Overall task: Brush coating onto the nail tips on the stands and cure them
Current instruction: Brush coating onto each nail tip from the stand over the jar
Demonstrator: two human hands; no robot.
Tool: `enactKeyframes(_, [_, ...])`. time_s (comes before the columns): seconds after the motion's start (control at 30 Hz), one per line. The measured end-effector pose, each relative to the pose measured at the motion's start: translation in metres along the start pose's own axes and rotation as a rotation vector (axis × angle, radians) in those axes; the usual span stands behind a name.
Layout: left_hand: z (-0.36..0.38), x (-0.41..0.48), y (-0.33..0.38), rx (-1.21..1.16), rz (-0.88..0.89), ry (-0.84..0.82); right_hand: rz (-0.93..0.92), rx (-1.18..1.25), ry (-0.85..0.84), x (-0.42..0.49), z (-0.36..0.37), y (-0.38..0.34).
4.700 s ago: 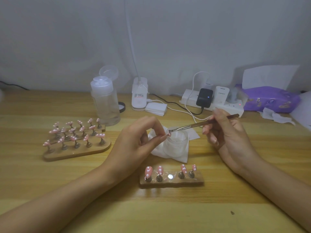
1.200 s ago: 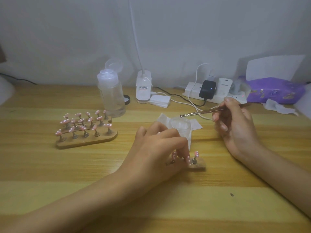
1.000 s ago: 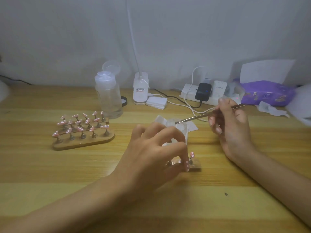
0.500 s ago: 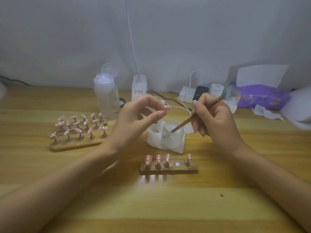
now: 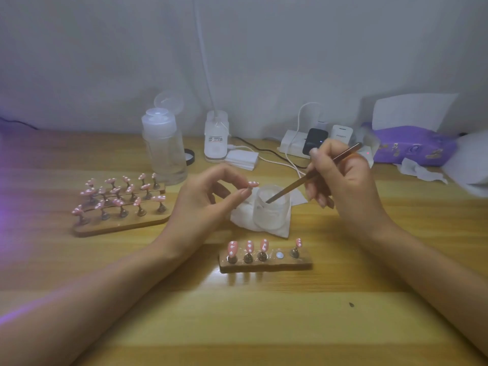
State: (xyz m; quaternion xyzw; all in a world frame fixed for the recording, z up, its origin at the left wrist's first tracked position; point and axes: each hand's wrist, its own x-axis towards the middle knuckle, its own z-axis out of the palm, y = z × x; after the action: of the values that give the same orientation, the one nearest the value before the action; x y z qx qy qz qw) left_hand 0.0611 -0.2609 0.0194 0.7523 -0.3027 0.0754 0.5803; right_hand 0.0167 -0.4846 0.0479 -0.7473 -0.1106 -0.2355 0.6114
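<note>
Brush dips, nail tip held up.
Right hand (image 5: 343, 180) grips the brush (image 5: 311, 175), tip in the jar (image 5: 272, 207); left hand (image 5: 203, 202) pinches a pink nail tip (image 5: 253, 184).

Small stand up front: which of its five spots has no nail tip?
The fourth spot from the left, a bare pale disc. The other four hold pink tips.

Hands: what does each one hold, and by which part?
The left hand pinches a pink nail tip, its held part hidden. The right hand grips the brush around mid-handle.
</note>
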Motion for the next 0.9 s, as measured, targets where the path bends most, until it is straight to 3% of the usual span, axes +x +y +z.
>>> enactKeyframes(0.13, [0.001,-0.001,-0.001,0.01,0.0,-0.015,0.086,0.145,0.156,0.003,-0.006,0.011])
enactKeyframes(0.4, [0.002,0.001,-0.004,0.004,-0.022,-0.047,0.275,0.435,0.281,-0.002,-0.012,0.025])
enactKeyframes(0.57, [0.002,0.001,-0.005,0.032,-0.031,-0.064,0.362,0.494,0.27,0.001,-0.012,0.024])
enactKeyframes(0.9, [0.003,0.002,-0.003,0.098,0.006,-0.058,0.297,0.433,0.149,-0.002,-0.008,0.02])
